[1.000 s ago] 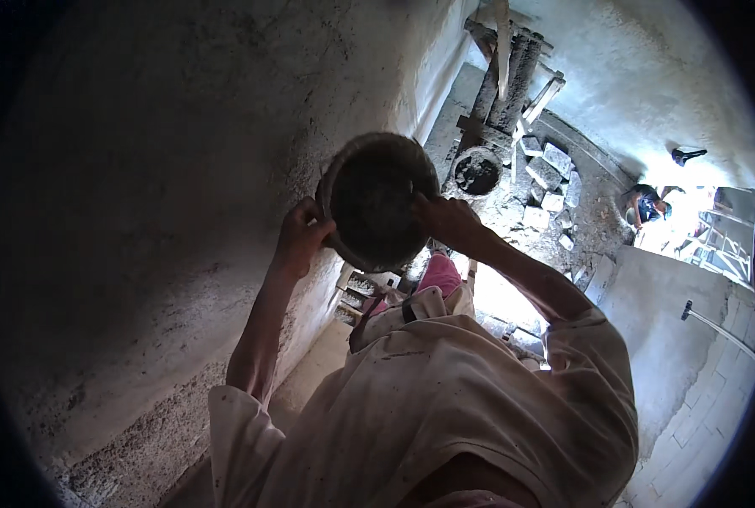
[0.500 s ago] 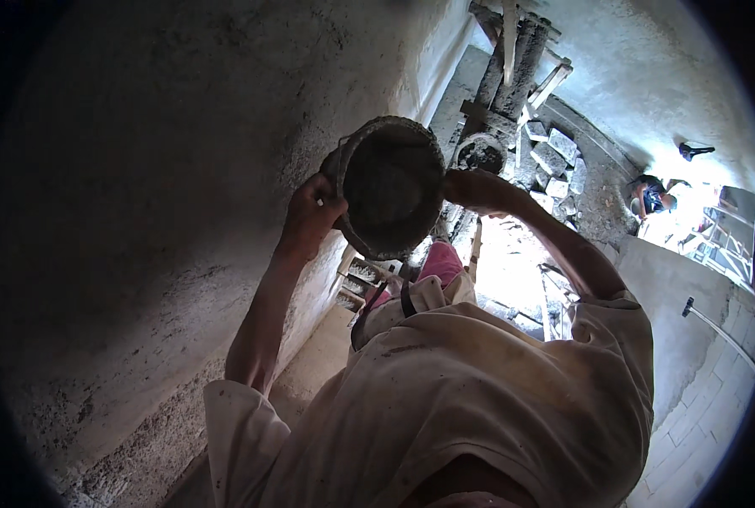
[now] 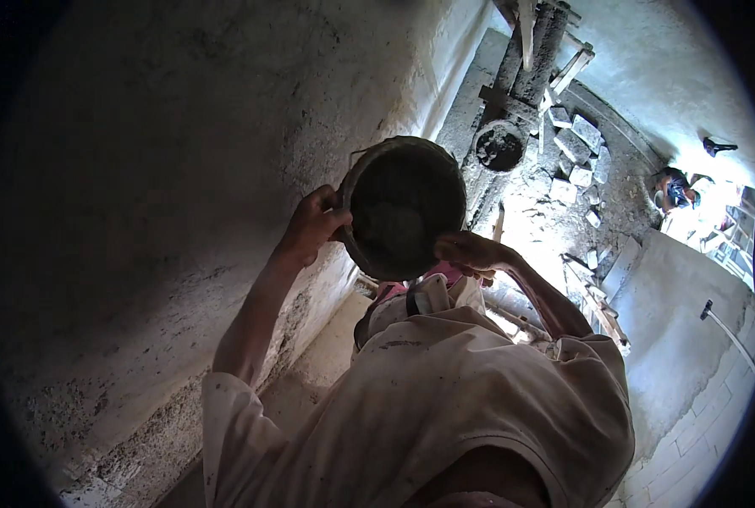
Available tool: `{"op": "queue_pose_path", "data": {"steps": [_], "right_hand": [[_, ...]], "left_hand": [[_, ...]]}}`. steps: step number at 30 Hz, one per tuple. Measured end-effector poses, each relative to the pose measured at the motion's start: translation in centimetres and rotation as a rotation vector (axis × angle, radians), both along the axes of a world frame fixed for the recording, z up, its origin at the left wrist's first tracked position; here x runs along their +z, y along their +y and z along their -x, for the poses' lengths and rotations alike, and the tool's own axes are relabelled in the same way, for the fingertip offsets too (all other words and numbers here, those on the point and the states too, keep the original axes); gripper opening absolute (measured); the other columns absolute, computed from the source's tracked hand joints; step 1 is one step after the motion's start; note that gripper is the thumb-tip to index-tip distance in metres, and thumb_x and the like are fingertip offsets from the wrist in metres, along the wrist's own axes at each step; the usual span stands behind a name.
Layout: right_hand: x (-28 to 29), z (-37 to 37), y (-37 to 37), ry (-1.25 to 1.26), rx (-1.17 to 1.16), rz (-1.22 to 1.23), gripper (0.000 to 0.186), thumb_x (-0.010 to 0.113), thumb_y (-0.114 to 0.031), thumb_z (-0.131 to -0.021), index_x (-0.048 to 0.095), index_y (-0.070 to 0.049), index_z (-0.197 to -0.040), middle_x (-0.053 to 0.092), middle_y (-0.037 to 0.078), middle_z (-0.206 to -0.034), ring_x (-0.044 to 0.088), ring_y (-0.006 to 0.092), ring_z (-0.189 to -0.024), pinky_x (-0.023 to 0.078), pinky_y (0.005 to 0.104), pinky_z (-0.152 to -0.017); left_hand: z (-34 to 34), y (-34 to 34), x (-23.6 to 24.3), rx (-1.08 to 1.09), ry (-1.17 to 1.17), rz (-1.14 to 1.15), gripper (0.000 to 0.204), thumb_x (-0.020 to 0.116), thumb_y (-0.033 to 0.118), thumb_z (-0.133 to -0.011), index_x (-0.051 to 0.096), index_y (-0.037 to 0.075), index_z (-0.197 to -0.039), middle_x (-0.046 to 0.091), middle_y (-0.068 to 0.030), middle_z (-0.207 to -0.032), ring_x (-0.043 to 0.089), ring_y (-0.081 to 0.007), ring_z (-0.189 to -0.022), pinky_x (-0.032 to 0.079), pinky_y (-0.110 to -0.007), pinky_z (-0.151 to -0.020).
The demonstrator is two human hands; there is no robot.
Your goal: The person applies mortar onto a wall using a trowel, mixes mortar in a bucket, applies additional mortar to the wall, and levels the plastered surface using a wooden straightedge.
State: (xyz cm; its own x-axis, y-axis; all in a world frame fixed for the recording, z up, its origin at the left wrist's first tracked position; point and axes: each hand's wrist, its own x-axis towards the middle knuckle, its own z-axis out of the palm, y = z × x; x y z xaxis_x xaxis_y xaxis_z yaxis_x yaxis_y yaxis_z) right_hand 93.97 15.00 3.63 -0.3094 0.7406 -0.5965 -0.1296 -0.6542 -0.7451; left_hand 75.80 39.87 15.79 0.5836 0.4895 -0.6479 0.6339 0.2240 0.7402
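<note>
A dark, mortar-stained bucket with a thin wire handle is held up in front of me, its mouth facing the camera and grey residue inside. At its left side, my left hand grips the rim with bent fingers and thumb. My right hand is closed on the lower right of the rim, its far fingertips partly hidden. Below me, my legs in pink cloth show behind the bucket.
A plastered wall rises on my left. Beyond lie timber supports, a second bucket of grey mortar and several pale blocks. At the right are a co-worker, a pale ledge and a long-handled tool.
The bucket has shifted right, and my right hand has slid down from the upper right of the rim to the lower right. The background has shifted in view.
</note>
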Motion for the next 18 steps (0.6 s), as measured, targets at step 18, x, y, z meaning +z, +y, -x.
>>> {"op": "queue_pose_path", "data": {"steps": [18], "right_hand": [[23.5, -6.5, 4.2, 0.258, -0.982, -0.435, 0.038, 0.041, -0.043, -0.101, 0.055, -0.010, -0.112, 0.058, 0.005, -0.075, 0.054, 0.0138, -0.056, 0.046, 0.0275, -0.046]], "left_hand": [[8.4, 0.3, -11.9, 0.734, -0.187, 0.263, 0.015, 0.068, 0.009, -0.079, 0.058, 0.007, -0.091, 0.058, -0.0066, -0.094, 0.060, -0.0203, -0.091, 0.058, -0.040, -0.074]]}}
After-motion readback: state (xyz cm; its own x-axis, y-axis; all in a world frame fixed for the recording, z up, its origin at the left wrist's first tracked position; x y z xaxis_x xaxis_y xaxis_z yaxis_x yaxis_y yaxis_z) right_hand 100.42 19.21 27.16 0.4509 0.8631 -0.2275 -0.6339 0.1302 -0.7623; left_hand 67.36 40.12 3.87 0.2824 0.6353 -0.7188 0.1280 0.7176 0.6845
